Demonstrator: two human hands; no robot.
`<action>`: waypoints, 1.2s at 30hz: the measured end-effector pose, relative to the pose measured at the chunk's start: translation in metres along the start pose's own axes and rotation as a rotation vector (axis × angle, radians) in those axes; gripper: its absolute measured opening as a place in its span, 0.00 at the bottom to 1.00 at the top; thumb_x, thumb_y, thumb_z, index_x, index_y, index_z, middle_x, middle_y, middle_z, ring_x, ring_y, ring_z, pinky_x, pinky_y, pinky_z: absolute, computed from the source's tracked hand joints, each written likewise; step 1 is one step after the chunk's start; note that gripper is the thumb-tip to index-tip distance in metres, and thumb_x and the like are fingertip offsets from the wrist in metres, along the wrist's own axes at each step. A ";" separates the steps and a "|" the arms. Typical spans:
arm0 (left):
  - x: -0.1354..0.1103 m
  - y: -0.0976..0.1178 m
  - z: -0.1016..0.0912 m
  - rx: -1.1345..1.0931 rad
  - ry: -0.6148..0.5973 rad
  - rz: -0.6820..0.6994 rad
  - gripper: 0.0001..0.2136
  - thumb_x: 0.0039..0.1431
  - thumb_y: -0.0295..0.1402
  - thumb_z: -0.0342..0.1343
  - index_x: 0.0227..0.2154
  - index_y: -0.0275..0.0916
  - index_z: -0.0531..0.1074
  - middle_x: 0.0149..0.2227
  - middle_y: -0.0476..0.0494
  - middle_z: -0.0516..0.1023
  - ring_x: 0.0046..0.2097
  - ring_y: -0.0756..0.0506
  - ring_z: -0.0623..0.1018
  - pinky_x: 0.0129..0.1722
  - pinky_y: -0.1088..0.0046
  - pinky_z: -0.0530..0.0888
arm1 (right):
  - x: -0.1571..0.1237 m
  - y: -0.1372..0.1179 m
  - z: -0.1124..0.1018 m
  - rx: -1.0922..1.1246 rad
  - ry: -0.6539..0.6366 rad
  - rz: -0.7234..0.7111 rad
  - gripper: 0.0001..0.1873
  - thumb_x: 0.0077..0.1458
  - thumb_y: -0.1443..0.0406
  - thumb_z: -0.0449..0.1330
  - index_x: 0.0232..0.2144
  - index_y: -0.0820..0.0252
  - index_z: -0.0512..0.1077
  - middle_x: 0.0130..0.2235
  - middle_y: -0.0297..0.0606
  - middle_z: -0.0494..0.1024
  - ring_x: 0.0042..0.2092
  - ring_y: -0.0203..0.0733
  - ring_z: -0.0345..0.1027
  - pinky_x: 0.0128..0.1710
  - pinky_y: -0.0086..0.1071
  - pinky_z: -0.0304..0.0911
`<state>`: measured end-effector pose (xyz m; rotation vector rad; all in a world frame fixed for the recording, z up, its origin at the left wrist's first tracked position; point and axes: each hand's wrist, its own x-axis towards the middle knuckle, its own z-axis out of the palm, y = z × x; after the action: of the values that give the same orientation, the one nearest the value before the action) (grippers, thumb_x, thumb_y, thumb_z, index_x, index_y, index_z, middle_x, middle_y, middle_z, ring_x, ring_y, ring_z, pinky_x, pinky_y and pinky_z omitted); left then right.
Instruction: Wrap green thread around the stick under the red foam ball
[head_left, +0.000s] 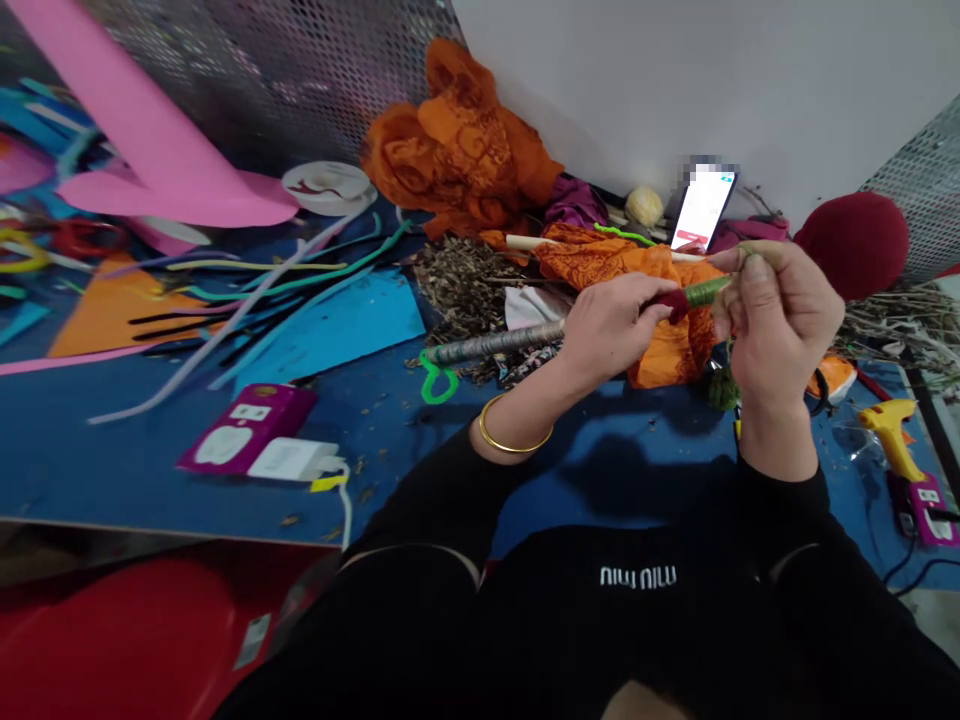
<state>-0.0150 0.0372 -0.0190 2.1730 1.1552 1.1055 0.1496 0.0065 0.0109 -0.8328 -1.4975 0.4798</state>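
Note:
A long wrapped stick (495,345) slants across in front of me, bound in grey at its left part, dark red and then green towards the right. My left hand (611,325) is closed around it near the dark red band. At the green-wrapped end, my right hand (784,320) pinches what looks like green yarn, though the fingers hide most of it. Just below that hand is a dark green clump (723,388). A bright green pipe-cleaner loop (439,384) shows at the stick's left end. Beyond my right hand sits a dark red ball (855,245).
Orange cloth (465,140) and dried plant bits (457,280) lie behind the stick. A lit phone (703,208) leans against the white panel. Pipe cleaners (262,285) and a purple power strip (251,428) are left; a yellow glue gun (892,435) is right.

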 end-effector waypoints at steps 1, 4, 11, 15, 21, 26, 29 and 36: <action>0.000 0.001 -0.001 -0.021 -0.021 -0.012 0.12 0.65 0.30 0.56 0.46 0.42 0.83 0.47 0.45 0.86 0.49 0.43 0.83 0.51 0.67 0.76 | 0.003 -0.001 0.000 0.041 0.051 -0.015 0.12 0.67 0.51 0.60 0.39 0.47 0.79 0.27 0.31 0.73 0.22 0.32 0.62 0.22 0.32 0.70; 0.001 0.005 -0.003 -0.088 -0.088 -0.066 0.13 0.68 0.34 0.53 0.40 0.41 0.84 0.42 0.45 0.87 0.45 0.44 0.84 0.48 0.69 0.76 | 0.009 0.000 -0.001 0.079 0.124 -0.004 0.12 0.64 0.51 0.63 0.36 0.49 0.79 0.29 0.32 0.77 0.22 0.32 0.63 0.26 0.34 0.74; 0.000 0.011 -0.004 -0.028 -0.139 -0.152 0.09 0.56 0.34 0.67 0.39 0.41 0.85 0.39 0.47 0.87 0.39 0.45 0.82 0.41 0.69 0.73 | 0.010 0.003 0.001 0.135 0.116 -0.110 0.09 0.67 0.59 0.62 0.37 0.52 0.82 0.21 0.27 0.70 0.20 0.31 0.64 0.22 0.30 0.69; 0.000 0.007 -0.003 0.007 -0.159 -0.113 0.10 0.56 0.32 0.64 0.41 0.41 0.84 0.42 0.45 0.87 0.43 0.43 0.82 0.44 0.67 0.74 | 0.008 -0.005 0.000 0.003 0.084 -0.148 0.09 0.68 0.62 0.60 0.40 0.51 0.82 0.26 0.30 0.79 0.25 0.33 0.73 0.26 0.30 0.69; 0.000 0.003 0.000 0.016 -0.121 -0.098 0.10 0.57 0.30 0.61 0.41 0.38 0.83 0.42 0.44 0.85 0.44 0.43 0.81 0.46 0.67 0.73 | 0.006 -0.013 -0.003 -0.020 0.011 -0.182 0.09 0.68 0.64 0.60 0.42 0.52 0.82 0.32 0.30 0.84 0.30 0.33 0.79 0.32 0.29 0.75; 0.000 0.002 0.000 0.008 -0.168 -0.121 0.07 0.60 0.31 0.57 0.35 0.37 0.81 0.33 0.46 0.82 0.36 0.46 0.76 0.36 0.70 0.68 | 0.000 -0.012 -0.007 -0.051 -0.188 -0.099 0.12 0.69 0.55 0.58 0.40 0.51 0.80 0.29 0.31 0.81 0.29 0.35 0.78 0.28 0.30 0.75; 0.000 0.002 0.000 -0.002 -0.184 -0.124 0.07 0.60 0.32 0.56 0.33 0.39 0.79 0.31 0.48 0.81 0.34 0.47 0.75 0.34 0.71 0.67 | -0.003 -0.010 -0.008 -0.095 -0.219 0.047 0.16 0.66 0.49 0.58 0.39 0.48 0.80 0.31 0.33 0.81 0.32 0.39 0.79 0.33 0.35 0.79; -0.002 0.006 0.002 0.039 -0.144 -0.113 0.05 0.58 0.32 0.60 0.36 0.39 0.77 0.36 0.47 0.83 0.39 0.44 0.80 0.40 0.69 0.71 | 0.003 0.000 -0.001 0.116 -0.102 -0.060 0.08 0.66 0.55 0.62 0.40 0.45 0.81 0.31 0.31 0.81 0.32 0.39 0.79 0.34 0.37 0.79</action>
<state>-0.0112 0.0323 -0.0165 2.1488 1.2272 0.8708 0.1504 0.0088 0.0128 -0.6797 -1.5681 0.5660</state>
